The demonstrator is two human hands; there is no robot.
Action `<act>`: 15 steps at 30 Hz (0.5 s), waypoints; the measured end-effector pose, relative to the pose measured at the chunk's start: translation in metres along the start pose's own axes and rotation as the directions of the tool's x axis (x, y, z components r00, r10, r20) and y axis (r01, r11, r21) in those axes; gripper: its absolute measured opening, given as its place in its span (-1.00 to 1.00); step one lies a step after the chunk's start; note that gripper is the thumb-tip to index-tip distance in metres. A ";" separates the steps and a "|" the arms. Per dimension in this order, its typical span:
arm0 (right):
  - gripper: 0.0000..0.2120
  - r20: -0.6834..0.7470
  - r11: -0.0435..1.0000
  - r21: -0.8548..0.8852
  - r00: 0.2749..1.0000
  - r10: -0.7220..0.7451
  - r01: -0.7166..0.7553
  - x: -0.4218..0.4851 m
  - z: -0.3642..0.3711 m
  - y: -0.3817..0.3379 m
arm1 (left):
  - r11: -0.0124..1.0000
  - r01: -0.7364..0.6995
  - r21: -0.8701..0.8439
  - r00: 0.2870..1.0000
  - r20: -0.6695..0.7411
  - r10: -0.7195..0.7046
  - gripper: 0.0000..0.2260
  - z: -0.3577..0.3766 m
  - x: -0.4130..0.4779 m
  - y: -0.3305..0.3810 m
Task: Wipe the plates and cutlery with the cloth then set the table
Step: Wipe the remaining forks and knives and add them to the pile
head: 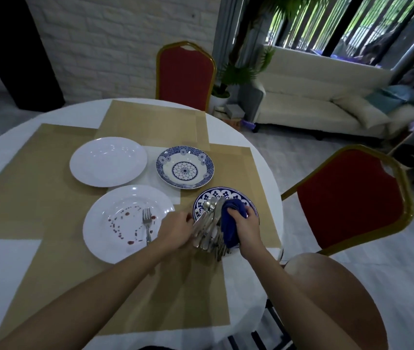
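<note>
Over the blue-patterned round plate (236, 194), gripping silver metal cutlery (208, 228) in left hand (175, 231), clutching dark-blue cloth (230, 231) in right hand (247, 224) (better wiping singly).

Both bare forearms are reaching forward and converging. The left hand (175, 232) is curling its fingers around the cutlery (207, 224). Just beside it, the right hand (247, 224), knuckles up, is gripping the cloth (230, 229).

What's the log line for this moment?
left hand: holds cutlery bundle | right hand: grips blue cloth against bundle | stained plate: unwiped, fork on it
</note>
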State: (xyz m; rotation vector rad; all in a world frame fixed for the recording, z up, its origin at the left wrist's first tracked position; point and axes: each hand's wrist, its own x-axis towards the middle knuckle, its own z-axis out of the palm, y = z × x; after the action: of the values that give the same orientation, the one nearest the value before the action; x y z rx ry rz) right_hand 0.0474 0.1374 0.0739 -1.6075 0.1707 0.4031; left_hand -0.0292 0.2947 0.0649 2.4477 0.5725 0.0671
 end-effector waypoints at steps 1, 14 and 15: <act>-0.71 0.033 1.000 -0.017 0.999 -0.004 0.004 0.002 0.008 -0.002 | 0.999 0.032 0.028 0.999 -0.028 -0.031 -0.82 -0.004 -0.004 -0.010; -0.67 0.346 0.984 -0.176 0.938 0.024 0.040 0.003 0.098 0.009 | 0.905 0.378 0.194 0.918 0.051 -0.394 -0.86 -0.029 -0.060 -0.086; -0.66 0.353 0.981 -0.191 0.935 0.025 0.046 0.003 0.102 0.010 | 0.905 0.387 0.177 0.916 0.039 -0.400 -0.86 -0.031 -0.061 -0.088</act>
State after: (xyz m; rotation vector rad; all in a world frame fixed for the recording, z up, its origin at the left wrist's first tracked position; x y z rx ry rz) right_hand 0.0310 0.2376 0.0605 -1.6976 -0.1579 0.7124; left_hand -0.1239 0.3493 0.0443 2.4280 1.0653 -0.2465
